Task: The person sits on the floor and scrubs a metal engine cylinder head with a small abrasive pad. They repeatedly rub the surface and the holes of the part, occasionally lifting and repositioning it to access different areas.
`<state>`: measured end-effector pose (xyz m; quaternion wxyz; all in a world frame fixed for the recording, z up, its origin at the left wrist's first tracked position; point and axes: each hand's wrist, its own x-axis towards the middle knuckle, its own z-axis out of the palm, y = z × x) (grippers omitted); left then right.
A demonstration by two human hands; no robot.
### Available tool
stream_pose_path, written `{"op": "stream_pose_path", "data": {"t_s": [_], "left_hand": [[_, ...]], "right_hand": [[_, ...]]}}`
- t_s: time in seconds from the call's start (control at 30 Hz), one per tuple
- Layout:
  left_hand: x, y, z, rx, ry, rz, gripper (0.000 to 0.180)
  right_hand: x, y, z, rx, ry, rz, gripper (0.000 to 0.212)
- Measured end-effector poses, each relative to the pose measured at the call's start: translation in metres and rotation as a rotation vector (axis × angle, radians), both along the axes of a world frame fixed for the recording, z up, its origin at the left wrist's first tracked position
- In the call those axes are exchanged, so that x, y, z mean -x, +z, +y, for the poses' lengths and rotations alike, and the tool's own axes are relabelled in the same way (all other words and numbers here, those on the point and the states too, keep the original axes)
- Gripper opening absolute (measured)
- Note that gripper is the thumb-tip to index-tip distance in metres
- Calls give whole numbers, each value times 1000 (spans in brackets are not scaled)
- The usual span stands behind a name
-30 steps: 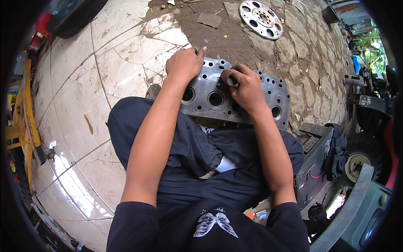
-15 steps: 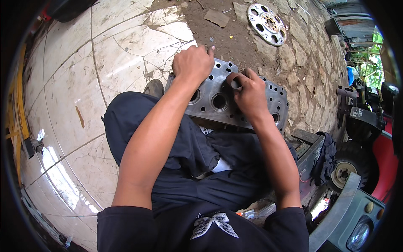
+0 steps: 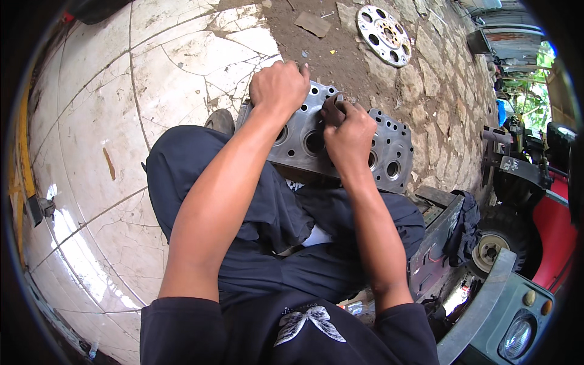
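Note:
A grey metal cylinder head (image 3: 298, 146) with round valve ports and several bolt holes lies flat in front of my knees. My left hand (image 3: 278, 89) is closed over its far left part, fingers curled down out of sight. Near the middle of the face, my right hand (image 3: 350, 131) pinches a dark folded piece of sandpaper (image 3: 333, 104) against the metal. The hand covers part of the face, including a port's edge. Two ports show at the right end, beyond that hand.
A round metal flywheel plate (image 3: 383, 36) lies on the stone-and-dirt ground at the far right. Cracked white tiles (image 3: 97, 128) spread on the left. A brown cardboard scrap (image 3: 312, 24) lies ahead. On the right stand a dark metal box (image 3: 433, 243) and a vehicle's wheel (image 3: 488, 249).
My right hand has slid left across the cylinder head with the sandpaper, uncovering more of the right-hand ports. My left hand stays at the same spot on the head.

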<state>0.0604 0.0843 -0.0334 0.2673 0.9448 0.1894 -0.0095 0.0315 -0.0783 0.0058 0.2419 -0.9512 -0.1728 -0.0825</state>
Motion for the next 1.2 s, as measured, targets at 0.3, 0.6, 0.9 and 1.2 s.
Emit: {"op": "stream_pose_path", "data": {"t_s": [0.3,0.6,0.9,1.2], "left_hand": [[1,3,2,6,-16,51,48],[2,-2,3,2,-2,17,47],[2,-2,1,-4,13,3,47],[3,0,2,25,-9,10,47]], "right_hand": [[-3,5,-3,29,38,40,24],[-1,1,-11,42,85,-29,21],[9,-11,-42,90,183,-230,27],[6,-9,-41,-22,195,-71,22]]}}
